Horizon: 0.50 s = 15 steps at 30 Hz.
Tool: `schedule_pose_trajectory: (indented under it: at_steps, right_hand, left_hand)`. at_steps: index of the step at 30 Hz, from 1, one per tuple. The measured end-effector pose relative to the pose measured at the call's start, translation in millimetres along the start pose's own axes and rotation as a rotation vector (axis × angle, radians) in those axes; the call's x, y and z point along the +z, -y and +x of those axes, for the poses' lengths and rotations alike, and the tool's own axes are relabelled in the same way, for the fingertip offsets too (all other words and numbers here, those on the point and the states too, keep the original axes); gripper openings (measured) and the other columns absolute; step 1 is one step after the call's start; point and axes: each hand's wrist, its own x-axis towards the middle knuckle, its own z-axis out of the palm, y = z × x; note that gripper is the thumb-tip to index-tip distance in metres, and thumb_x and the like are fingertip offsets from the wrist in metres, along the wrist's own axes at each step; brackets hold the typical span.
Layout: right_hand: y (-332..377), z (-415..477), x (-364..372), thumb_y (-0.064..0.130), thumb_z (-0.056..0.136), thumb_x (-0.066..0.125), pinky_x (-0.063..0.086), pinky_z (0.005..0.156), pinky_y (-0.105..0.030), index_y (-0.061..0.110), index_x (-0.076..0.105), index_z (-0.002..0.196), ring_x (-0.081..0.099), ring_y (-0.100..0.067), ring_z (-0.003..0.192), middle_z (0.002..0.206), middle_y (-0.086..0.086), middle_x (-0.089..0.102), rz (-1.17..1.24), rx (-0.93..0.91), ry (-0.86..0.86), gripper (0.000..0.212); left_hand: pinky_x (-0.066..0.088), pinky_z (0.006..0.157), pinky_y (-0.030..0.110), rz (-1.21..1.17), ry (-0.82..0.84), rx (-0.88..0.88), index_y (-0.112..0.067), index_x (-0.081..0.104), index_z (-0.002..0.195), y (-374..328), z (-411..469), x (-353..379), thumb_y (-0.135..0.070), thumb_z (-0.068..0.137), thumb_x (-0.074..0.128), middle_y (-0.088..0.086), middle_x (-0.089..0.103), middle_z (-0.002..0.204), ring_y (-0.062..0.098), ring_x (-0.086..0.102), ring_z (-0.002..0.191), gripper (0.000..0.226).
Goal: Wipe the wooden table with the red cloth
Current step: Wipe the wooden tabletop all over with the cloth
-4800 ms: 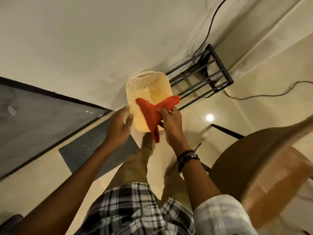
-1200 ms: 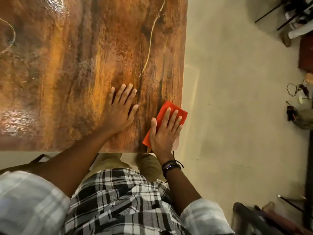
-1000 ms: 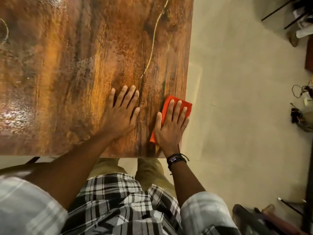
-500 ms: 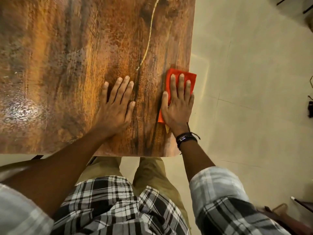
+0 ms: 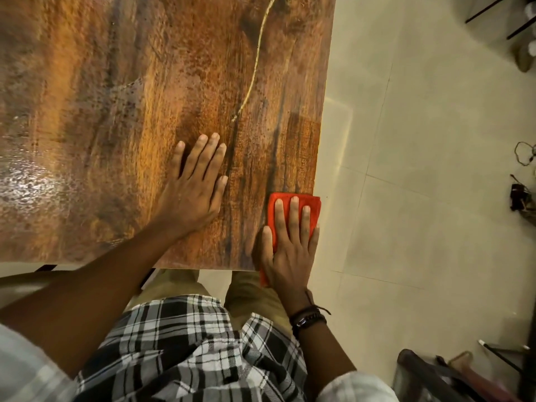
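Note:
The wooden table fills the upper left, brown and streaked, with a pale crack line running down it. A folded red cloth lies at the table's near right corner, its lower end hanging past the front edge. My right hand presses flat on the cloth with straight fingers, covering most of it. My left hand rests flat on the bare wood to the left of the cloth, fingers spread.
The table's right edge runs down to the near corner beside the cloth. Pale tiled floor lies to the right. Cables and small dark items sit at the far right. A dark frame and clutter stand at the bottom right.
My right hand has slid the red cloth back along the table's right edge toward me, down to the near corner. My left hand has stayed flat on the wood.

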Motion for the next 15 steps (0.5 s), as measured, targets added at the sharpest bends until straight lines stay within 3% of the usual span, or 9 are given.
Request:
schedule_pose_trajectory:
  at_steps: [3,10,15]
  right_hand:
    - [4.6,43.7,-3.5,0.046,0.102,0.030,0.008,0.124,-0.056,0.026,0.020,0.159,0.005,-0.024,0.156,0.168,-0.002,0.013,-0.018,-0.039,-0.004,0.061]
    - [36.4,187.9,-0.9,0.047,0.102,0.028,0.004,0.122,-0.055,0.029,0.026,0.157,0.015,-0.024,0.155,0.166,-0.002,0.021,-0.080,-0.100,-0.089,0.058]
    - [46.4,201.0,1.3,0.045,0.102,0.029,0.001,0.122,-0.056,0.028,0.024,0.158,0.013,-0.025,0.155,0.167,-0.002,0.019,-0.050,-0.081,-0.066,0.058]
  left_hand:
    - [0.012,0.123,0.055,0.005,-0.008,0.002,-0.004,0.026,0.155,0.4,-0.8,0.4,-0.032,0.105,0.031,0.014,0.022,0.164,0.027,0.016,0.153,0.057]
    - [0.009,0.124,0.053,-0.015,-0.030,-0.008,-0.004,0.028,0.154,2.4,-0.8,1.3,-0.032,0.105,0.029,0.014,0.024,0.164,0.025,0.016,0.153,0.056]
    - [0.008,0.125,0.050,-0.084,-0.053,-0.032,-0.004,0.030,0.154,0.9,-2.6,-2.0,-0.032,0.105,0.026,0.013,0.025,0.163,0.024,0.017,0.153,0.056]
